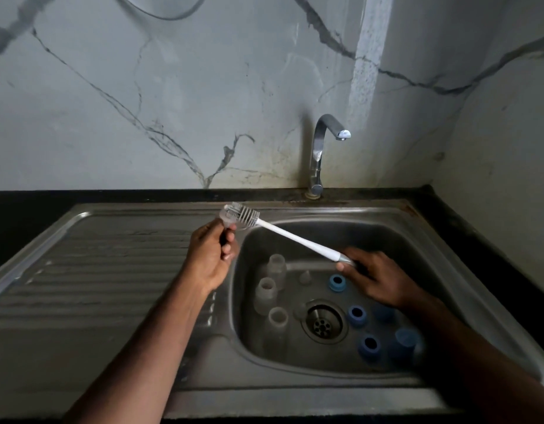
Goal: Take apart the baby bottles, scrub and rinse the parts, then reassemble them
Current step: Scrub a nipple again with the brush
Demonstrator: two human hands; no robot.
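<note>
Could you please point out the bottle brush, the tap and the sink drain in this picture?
Brush (295, 238): head view, on the white handle, midway along.
Tap (318, 148): head view, on the upright chrome neck.
Drain (322, 324): head view, on the strainer's perforated centre.

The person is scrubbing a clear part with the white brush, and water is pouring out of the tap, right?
Not quite. In the head view the tap is dry: no water comes from its spout. The rest is right: the left hand holds a clear part while the right hand grips the white brush, with its bristles on that part.
</note>
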